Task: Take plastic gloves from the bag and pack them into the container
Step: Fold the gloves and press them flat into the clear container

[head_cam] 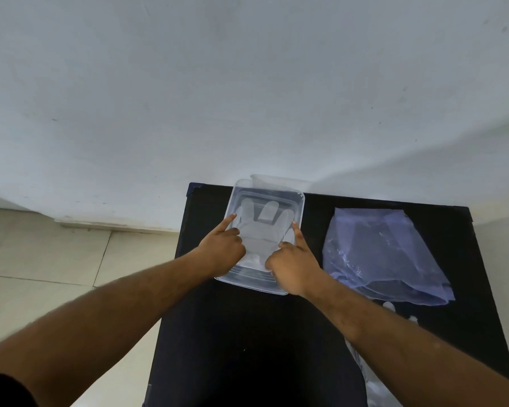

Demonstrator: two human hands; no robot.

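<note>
The left hand point(222, 248) and right hand point(291, 261) both reach into the clear plastic container point(299, 201), each with its index finger stretched forward and the other fingers curled. They grasp nothing; the fingertips press on a plastic glove point(257, 233) lying flat on the container's floor, the left at the glove's left edge, the right at its right edge.

The glove is thin, translucent, milky film with its fingers spread toward the far wall and its cuff toward the near rim. It looks nearly weightless, limp and slippery, likely to cling, crease or spring back, so pinning it at the edges and smoothing outward suits it better than gripping; to lift one, a pinch at the cuff seems best.

A second clear container or lid point(279, 180) shows just behind the first. To the right on the black desk point(247, 333) lies the bluish plastic bag point(385, 254), crumpled and see-through. Nearer, more pale gloves point(373, 383) lie on the desk beneath the right forearm.
</note>
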